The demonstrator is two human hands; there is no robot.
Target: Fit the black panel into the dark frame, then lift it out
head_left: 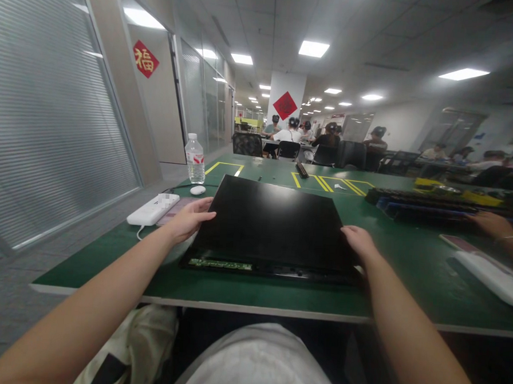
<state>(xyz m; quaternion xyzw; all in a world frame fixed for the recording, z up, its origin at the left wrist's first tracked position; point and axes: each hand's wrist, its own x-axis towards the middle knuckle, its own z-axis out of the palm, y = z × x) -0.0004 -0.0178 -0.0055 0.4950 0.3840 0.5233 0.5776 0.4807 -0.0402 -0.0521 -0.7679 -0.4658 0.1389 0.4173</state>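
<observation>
A large flat black panel, like a bare display screen with a green circuit strip along its near edge, lies on the green table in front of me. My left hand grips the panel's left edge, fingers curled over it. My right hand holds the right edge near the front corner, fingers wrapped on the side.
A white power bank, a phone beside it, a white mouse and a water bottle stand at the left. Another person's hand rests by black keyboards at the right. Seated people fill the background.
</observation>
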